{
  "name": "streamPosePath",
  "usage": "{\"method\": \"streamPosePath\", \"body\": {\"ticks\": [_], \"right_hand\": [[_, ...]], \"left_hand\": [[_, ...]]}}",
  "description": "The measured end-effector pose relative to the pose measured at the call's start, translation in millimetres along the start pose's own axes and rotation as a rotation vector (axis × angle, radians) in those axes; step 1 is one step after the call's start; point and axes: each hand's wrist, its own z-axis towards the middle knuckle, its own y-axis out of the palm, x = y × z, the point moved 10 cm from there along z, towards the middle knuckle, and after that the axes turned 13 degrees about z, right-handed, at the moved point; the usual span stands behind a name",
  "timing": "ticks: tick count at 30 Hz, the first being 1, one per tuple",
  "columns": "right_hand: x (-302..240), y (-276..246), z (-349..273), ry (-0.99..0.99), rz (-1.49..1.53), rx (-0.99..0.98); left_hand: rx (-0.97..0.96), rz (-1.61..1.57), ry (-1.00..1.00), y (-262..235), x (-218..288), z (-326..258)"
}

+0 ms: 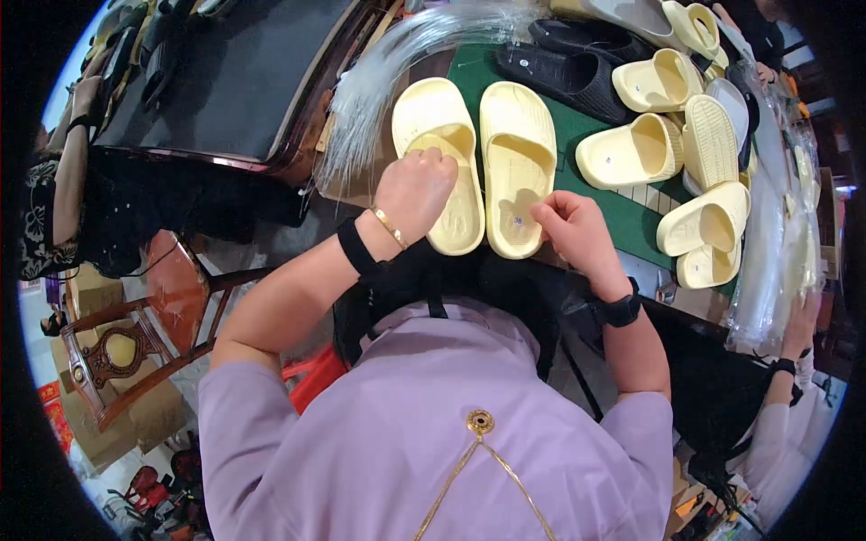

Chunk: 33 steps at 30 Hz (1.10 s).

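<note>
A pair of pale yellow slide slippers lies side by side, heels toward me. Over the left slipper (433, 113) my left hand (417, 191) is closed with the knuckles up, hiding part of its footbed. What its fingers hold, if anything, is hidden. The right slipper (516, 117) has a small round sticker (517, 220) on the heel of its footbed. At that heel's right edge my right hand (579, 233) is closed, thumb and forefinger pinched together. Whether it grips the slipper's rim or something small I cannot tell.
Behind the pair lies a bundle of clear plastic bags (379, 86). More yellow slippers (629, 151) and black slippers (577, 77) cover the green mat (577, 126) on the right. Clear plastic sleeves (767, 225) line the right edge. Other people's arms (74, 171) show at both sides.
</note>
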Motion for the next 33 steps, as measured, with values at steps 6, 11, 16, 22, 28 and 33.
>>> {"method": "streamPosePath", "body": {"ticks": [6, 11, 16, 22, 28, 33], "right_hand": [[-34.5, 29.0, -7.6, -0.306, -0.244, 0.015], [-46.2, 57.1, 1.3, -0.420, -0.508, 0.049], [-50.0, 65.9, 10.3, -0.457, -0.603, 0.060], [-55.5, 83.6, 11.0, -0.520, -0.651, 0.063], [-62.2, 97.8, 18.7, -0.628, -0.812, 0.087], [-64.7, 105.0, 22.8, -0.641, -0.859, 0.122]], "left_hand": [[0.010, 0.016, -0.038, 10.2, -3.7, 7.7], [0.036, -0.027, -0.058, 7.1, -6.1, 3.9], [0.056, -0.071, -0.030, 0.0, -6.0, -2.9], [0.043, -0.109, -0.018, 0.1, -7.8, -4.3], [0.045, -0.107, -0.018, 0.7, -8.2, -3.2], [0.080, -0.124, -0.015, -2.8, -11.4, -5.0]]}}
